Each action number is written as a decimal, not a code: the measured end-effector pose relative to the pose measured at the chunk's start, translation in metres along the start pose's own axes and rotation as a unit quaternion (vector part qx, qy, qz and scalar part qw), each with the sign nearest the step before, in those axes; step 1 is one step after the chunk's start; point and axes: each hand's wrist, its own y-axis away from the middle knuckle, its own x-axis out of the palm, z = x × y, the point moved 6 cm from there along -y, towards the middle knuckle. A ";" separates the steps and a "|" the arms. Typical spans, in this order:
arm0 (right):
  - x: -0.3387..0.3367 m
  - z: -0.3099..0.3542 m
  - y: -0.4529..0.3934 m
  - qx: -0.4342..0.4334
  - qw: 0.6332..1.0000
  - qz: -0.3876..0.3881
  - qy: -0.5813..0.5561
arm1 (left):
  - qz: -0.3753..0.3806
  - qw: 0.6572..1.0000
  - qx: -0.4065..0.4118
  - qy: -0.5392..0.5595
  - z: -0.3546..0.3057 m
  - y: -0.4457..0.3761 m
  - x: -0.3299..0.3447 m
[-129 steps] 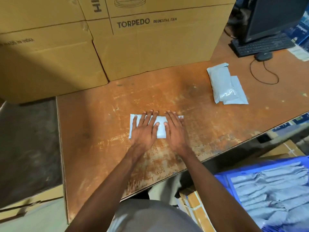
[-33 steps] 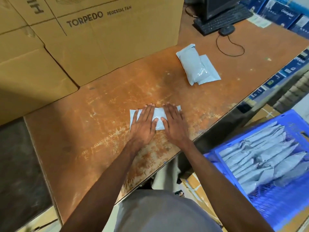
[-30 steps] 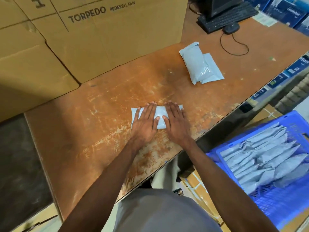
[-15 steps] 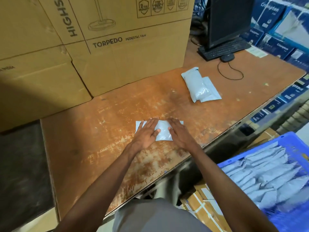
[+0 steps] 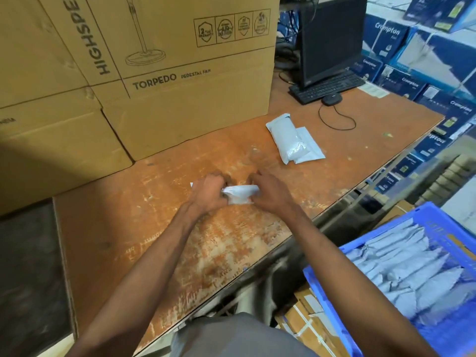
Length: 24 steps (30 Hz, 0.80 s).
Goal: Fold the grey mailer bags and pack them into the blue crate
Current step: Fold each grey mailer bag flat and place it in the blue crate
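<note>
Nearest, low at right: blue crate (image 5: 332, 302), below the table edge, holding a row of folded grey mailer bags (image 5: 407, 269) laid side by side, with room showing toward its near corner. Beneath it: cardboard cartons (image 5: 304, 320), partly seen. Mid-field: worn orange table (image 5: 180, 253). On it, at centre, one folded grey mailer bag (image 5: 238, 194), bunched and lifting off the surface between both hands. Left hand (image 5: 208, 194): fingers curled round the bag's left end. Right hand (image 5: 269, 193): fingers curled over the right end, thumb under; exact fingertip contact cannot be told. Step in hand, by judgement: folding finished, bag being gathered for packing. Next move calls for carrying the bag to the right and down, well clear of the table edge, and slotting it beside the row without letting the fold spring open. Farther: stack of grey mailer bags (image 5: 293, 139), unfolded, apart from the hands. Behind: large fan cartons (image 5: 180, 73) at the table's back. Farthest, right: keyboard (image 5: 324, 88), mouse (image 5: 331, 99), monitor (image 5: 332, 39), blue boxed stock (image 5: 412, 83).
</note>
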 end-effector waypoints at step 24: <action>0.092 -0.005 0.038 0.067 0.997 -0.033 0.016 | -0.065 0.996 -0.057 0.009 0.016 0.032 0.105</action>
